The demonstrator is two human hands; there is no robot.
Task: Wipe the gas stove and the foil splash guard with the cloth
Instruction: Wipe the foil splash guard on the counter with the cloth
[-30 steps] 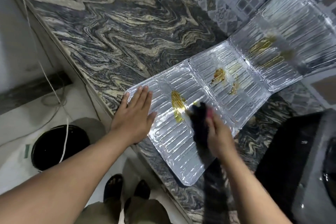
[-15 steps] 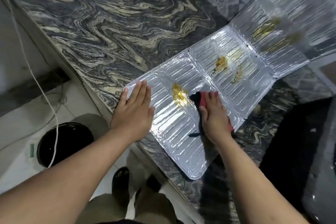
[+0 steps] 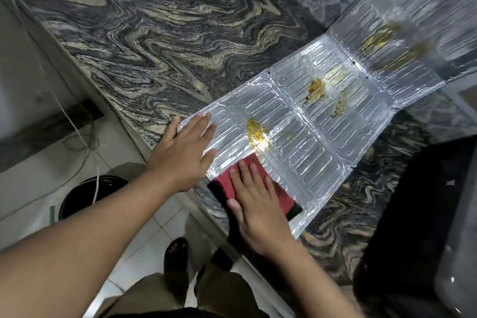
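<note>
A ribbed foil splash guard (image 3: 309, 152) lies unfolded across the marble counter, its far panel tilted up against the tiled wall. Yellow-brown grease stains (image 3: 255, 131) mark its panels. My left hand (image 3: 184, 152) presses flat on the near left corner of the guard, fingers straight. My right hand (image 3: 254, 199) lies flat with straight fingers on a red and black cloth (image 3: 228, 182), pressing it on the guard's near end just below the closest stain. The gas stove (image 3: 418, 214) is a dark mass at the right edge, mostly out of view.
The marble counter (image 3: 154, 41) stretches away to the left of the guard. Its front edge runs diagonally under my hands. Below it are a tiled floor, a black bucket (image 3: 85, 196), a white cord (image 3: 64, 111) and my feet.
My right hand drew the cloth back toward the counter edge, away from the nearest stain, and flattened on it. The left hand has stayed pressed on the guard's corner.
</note>
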